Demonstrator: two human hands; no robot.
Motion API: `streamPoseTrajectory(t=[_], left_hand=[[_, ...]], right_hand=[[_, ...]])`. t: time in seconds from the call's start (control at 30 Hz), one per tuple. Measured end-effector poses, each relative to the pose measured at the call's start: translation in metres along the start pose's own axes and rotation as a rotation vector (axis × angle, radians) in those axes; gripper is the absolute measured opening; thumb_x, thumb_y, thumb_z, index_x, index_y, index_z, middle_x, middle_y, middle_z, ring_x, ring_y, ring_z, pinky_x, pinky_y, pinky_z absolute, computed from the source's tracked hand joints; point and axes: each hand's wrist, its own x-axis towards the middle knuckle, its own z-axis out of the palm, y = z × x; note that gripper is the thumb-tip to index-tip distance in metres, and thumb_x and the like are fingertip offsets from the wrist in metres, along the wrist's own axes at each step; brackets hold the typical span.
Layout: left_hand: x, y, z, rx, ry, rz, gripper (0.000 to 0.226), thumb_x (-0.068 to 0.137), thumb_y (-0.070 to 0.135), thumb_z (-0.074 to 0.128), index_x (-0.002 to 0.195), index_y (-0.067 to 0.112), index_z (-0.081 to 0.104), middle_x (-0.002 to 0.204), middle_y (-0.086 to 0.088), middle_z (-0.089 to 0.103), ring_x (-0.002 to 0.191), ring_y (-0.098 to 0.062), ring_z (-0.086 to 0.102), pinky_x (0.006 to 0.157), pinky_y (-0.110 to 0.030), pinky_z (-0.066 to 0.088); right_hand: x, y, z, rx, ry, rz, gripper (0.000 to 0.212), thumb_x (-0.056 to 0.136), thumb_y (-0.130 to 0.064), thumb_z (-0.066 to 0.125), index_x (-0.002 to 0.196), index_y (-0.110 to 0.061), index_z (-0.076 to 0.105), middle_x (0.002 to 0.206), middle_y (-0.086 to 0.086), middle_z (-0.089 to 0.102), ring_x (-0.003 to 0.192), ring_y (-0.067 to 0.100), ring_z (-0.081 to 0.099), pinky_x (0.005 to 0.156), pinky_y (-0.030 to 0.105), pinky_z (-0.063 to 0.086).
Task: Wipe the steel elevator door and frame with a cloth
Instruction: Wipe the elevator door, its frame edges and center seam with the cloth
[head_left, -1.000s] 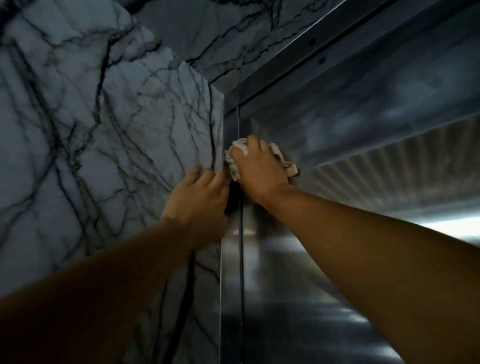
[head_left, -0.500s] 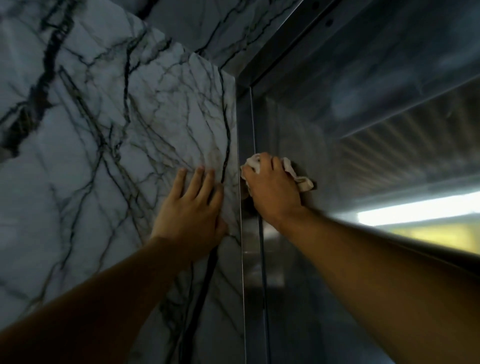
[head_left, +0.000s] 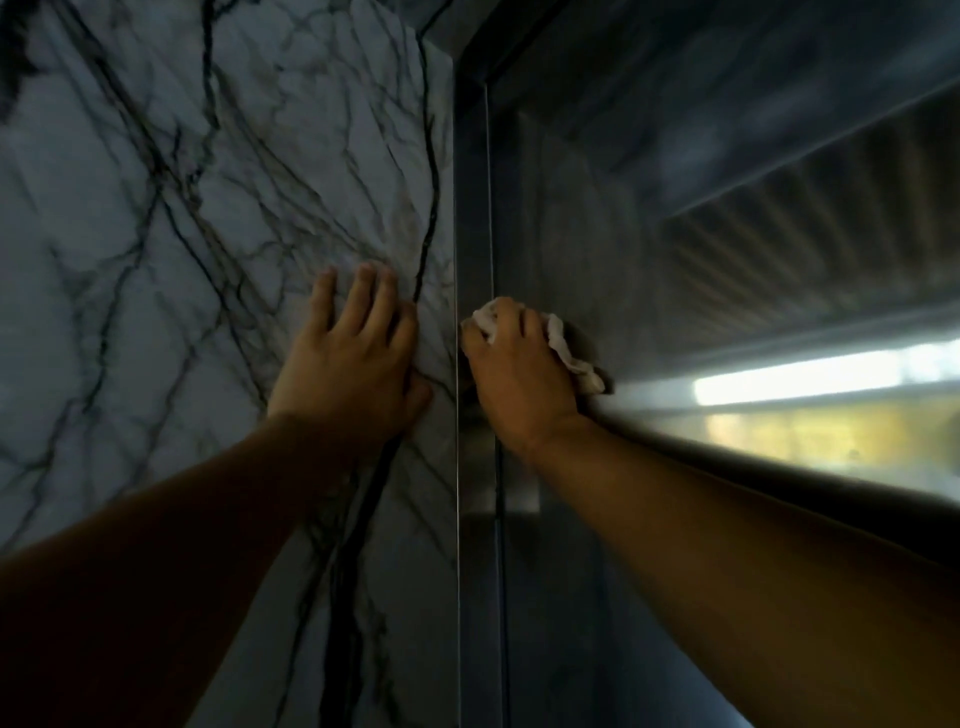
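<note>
Steel fills the right side of the view, a dim brushed elevator door (head_left: 582, 218) with its narrow vertical steel frame strip (head_left: 471, 208) running up the door's left edge, and that seam is where the action is. The right hand (head_left: 519, 374) presses a crumpled white cloth (head_left: 569, 353) against the door just beside the frame strip, fingers curled over the wad, cloth poking out past the fingertips and along the outer side of the hand. The left hand (head_left: 353, 374) lies flat on the white marble wall panel with dark veins (head_left: 208, 208), fingers straight and slightly spread, holding nothing; it looks like a brace. By my read the step in hand is the wipe along the door's left edge, right at the frame. Plenty of steel lies below the cloth and out to the right, so the job looks far from finished. The next move, I'd judge, calls for steady pressure and a straight stroke along that seam, cloth kept bunched under the palm so no loose corner drags. The scene is blurred, so no streaks can be judged.
</note>
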Motion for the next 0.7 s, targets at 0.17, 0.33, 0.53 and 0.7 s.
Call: streamPoseTrajectory(t=[0.17,0.33,0.53,0.7], left_hand=[[-0.002,0.003,0.004,-0.016,0.018,0.007,0.081,0.09,0.06,0.027,0.147,0.003,0.034,0.157,-0.028,0.024,0.148,-0.041,0.017,0.117,-0.063,0.011],[-0.003,0.002,0.005,-0.016,0.029,0.005,0.079,0.092,0.06,0.025,0.148,0.003,0.03,0.158,-0.028,0.021,0.149,-0.042,0.013,0.117,-0.064,0.011],[-0.005,-0.002,0.001,-0.05,0.011,0.014,0.08,0.093,0.058,0.021,0.149,0.003,0.025,0.16,-0.027,0.016,0.15,-0.042,0.008,0.118,-0.064,0.008],[-0.01,-0.003,0.001,-0.063,0.011,0.027,0.076,0.092,0.056,0.027,0.147,0.003,0.031,0.158,-0.026,0.021,0.149,-0.041,0.012,0.118,-0.063,0.01]], right_hand=[[-0.012,-0.009,0.001,0.0,-0.032,0.067,0.045,0.089,-0.018,0.049,0.133,-0.017,0.046,0.138,0.022,0.037,0.113,0.037,0.046,0.095,0.049,0.036],[-0.014,-0.021,0.001,0.009,-0.082,0.112,0.047,0.09,-0.015,0.046,0.137,-0.016,0.042,0.141,0.027,0.033,0.113,0.04,0.046,0.094,0.046,0.043],[-0.019,-0.022,-0.007,-0.042,-0.124,0.1,0.046,0.088,-0.017,0.049,0.134,-0.017,0.046,0.135,0.025,0.039,0.107,0.04,0.05,0.085,0.044,0.046],[-0.036,-0.029,-0.009,-0.035,-0.203,0.071,0.05,0.09,-0.021,0.051,0.138,-0.016,0.039,0.138,0.024,0.032,0.114,0.041,0.046,0.091,0.044,0.046]])
